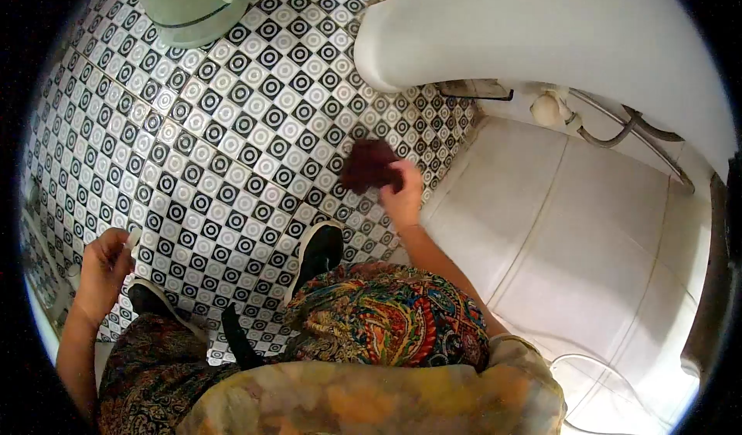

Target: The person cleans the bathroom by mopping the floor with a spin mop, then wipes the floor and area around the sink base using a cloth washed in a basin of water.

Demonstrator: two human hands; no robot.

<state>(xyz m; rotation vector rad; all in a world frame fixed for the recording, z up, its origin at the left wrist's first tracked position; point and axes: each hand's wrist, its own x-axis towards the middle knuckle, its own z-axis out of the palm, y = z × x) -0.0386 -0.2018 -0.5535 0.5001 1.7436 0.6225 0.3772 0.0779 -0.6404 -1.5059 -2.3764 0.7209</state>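
While the right hand (pixel 403 194) extends forward over the patterned tile floor (pixel 247 137), its fingers hold the dark maroon cloth (pixel 369 166) in a narrow pinch. The cloth is bunched, slightly blurred, and positioned near the floor edge that adjoins the pale tiled surface (pixel 587 195). Contact between the cloth and the floor cannot be determined.

The left hand (pixel 106 271) is located near the opposite side of the floor, well apart from the cloth. Its thumb and fingers are closed around a small white object (pixel 134 238), one end of which projects beyond the fingertips. The exact type of this object cannot be determined.

The right shoe (pixel 321 251) rests on the floor just behind the cloth. The left shoe (pixel 157 302) is near the left hand. Both shoes are black with pale sole edges. A black strap (pixel 239 341) hangs between the legs of the multicolored patterned trousers (pixel 394 303).

A pale green bucket (pixel 189 10) stands upright on the floor, beyond both hands. The large white fixture (pixel 533 33) overhangs the far corner of the floor, where it meets the pale tiled surface. Beneath the fixture are a round cream fitting (pixel 547 109), a curved hose (pixel 604 139) and a straight metal rod (pixel 657 155).
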